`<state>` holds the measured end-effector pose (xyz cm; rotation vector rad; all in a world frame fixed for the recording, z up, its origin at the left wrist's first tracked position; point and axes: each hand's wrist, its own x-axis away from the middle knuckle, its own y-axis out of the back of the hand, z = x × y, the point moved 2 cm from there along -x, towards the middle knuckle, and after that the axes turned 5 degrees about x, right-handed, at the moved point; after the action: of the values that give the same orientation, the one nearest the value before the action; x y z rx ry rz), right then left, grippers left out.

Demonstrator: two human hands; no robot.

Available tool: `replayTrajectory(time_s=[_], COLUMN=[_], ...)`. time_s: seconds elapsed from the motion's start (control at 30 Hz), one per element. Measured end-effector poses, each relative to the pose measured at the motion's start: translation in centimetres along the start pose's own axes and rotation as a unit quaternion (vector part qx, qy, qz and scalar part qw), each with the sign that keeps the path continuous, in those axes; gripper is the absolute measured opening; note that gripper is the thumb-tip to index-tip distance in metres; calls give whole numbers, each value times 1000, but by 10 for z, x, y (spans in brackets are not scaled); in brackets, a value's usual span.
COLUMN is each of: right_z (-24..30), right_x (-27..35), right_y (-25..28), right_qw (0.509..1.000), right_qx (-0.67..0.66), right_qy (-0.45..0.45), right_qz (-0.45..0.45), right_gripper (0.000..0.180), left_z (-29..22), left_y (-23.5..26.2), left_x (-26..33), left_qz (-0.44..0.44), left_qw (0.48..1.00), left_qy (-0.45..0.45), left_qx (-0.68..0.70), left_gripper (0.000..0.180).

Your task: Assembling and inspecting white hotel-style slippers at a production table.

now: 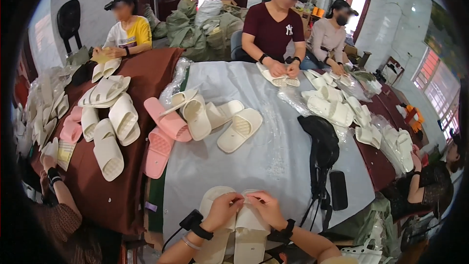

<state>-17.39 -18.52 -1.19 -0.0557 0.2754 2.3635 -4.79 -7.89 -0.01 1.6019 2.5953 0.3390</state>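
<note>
A pair of cream slide slippers [250, 239] lies side by side at the table's near edge, toes pointing away from me. My left hand [223, 211] rests over the left slipper's strap, its thumb and fingertips pinched together. Over the right slipper, my right hand [266, 209] has its fingers bent in the same kind of pinch. The fingertips almost meet between the two straps, near the toe ends. Whatever lies between them is too small to make out. Both wrists wear black bands, with a small black box [190, 220] beside the left one.
Pink slippers [159, 151] and loose cream slippers [240, 130] lie ahead to the left. A black waist bag [320, 142] and a black case [338, 190] lie to the right. Co-workers sit around the tables handling slippers; more cream slippers [330, 110] are piled at the far right.
</note>
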Motion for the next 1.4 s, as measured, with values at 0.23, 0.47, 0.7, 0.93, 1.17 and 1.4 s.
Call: replayTrajectory(time_s=[0.23, 0.47, 0.7, 0.93, 1.17, 1.4], right_z=[-11, -15, -20, -7, -1, 2], right_x=[3, 3, 3, 3, 4, 6], right_y=[0, -2, -1, -3, -2, -7], right_qw=[1000, 1000, 999, 999, 995, 996], right_qx=[0, 1, 2, -22, 97, 63], right_qy=[-20, -15, -13, -47, 0, -54], right_qz=[20, 27, 32, -4, 33, 12], right_gripper=[17, 18, 17, 17, 15, 21], left_z=[1, 10, 5, 12, 9, 16], left_y=[0, 0, -2, 1, -1, -4], left_x=[-1, -2, -2, -2, -2, -1], left_qz=[6, -21, -15, -6, -41, -36], left_qw=[1000, 999, 1000, 1000, 994, 994], left_qy=[5, -26, -16, -26, -88, -102], left_qx=[17, -2, 1, -8, -49, 15], left_gripper=[15, 15, 15, 19, 15, 12])
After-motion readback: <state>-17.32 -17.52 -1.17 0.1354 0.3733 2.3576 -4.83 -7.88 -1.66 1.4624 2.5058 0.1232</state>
